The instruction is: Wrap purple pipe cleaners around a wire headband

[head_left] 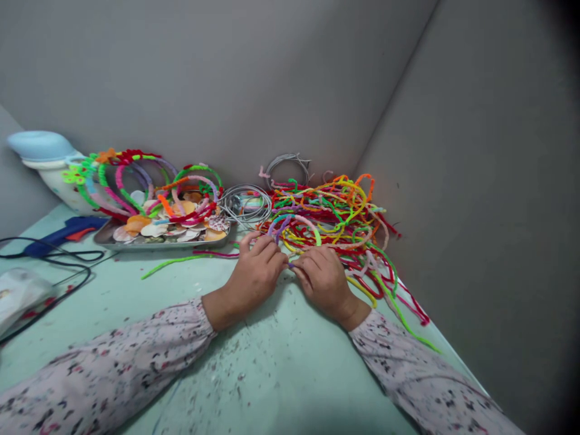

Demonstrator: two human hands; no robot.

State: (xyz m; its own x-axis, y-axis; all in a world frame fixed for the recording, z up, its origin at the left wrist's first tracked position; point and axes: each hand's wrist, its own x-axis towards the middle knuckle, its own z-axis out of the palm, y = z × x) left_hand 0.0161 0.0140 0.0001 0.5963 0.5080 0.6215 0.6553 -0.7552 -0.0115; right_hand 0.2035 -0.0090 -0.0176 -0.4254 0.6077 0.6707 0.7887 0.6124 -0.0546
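My left hand (259,269) and my right hand (325,279) are both closed, close together above the green table. Between them is a ring wrapped in pipe cleaners (312,226), its blue, pink and green arc rising behind my fingers. A short purple piece (290,264) shows between the fingertips of both hands. My fingers hide the lower part of the ring. Just behind it lies a tangled heap of coloured pipe cleaners (335,205).
A metal tray (158,244) of seashells stands left, with several fuzzy wrapped hoops (120,184) on it. Behind are coils of grey wire (247,208). Further left are a blue-lidded white container (57,172), a blue tool (63,234) and a black cable (86,272). Grey walls (217,78) enclose the table.
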